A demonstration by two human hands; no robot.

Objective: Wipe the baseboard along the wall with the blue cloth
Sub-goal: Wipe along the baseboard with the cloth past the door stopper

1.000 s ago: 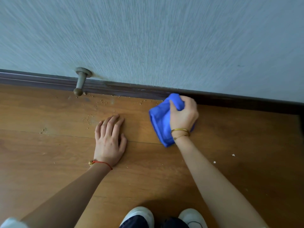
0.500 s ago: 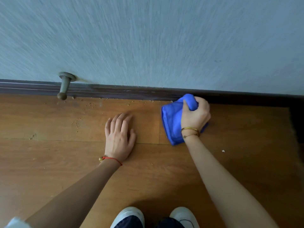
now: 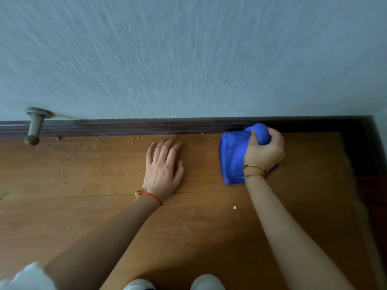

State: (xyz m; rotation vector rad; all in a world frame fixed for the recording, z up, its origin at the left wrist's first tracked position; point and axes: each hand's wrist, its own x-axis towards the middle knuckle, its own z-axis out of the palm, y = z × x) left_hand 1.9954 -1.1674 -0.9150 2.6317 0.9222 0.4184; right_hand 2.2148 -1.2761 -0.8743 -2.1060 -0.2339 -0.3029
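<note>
Sliding rightward since the earlier frame, the right hand (image 3: 264,152) grips the bunched blue cloth (image 3: 234,155) against the dark baseboard (image 3: 146,126) near the corner, mid-wipe, while the left hand (image 3: 162,170) rests flat and empty on the wooden floor (image 3: 83,206); finishing into the corner likely comes next.

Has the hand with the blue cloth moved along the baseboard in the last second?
Yes. The right hand and blue cloth have slid rightward along the baseboard, farther from the doorstop, toward the corner.

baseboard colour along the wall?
Very dark brown, nearly black, against the pale blue-grey wall; the baseboard shows in the head view.
</note>
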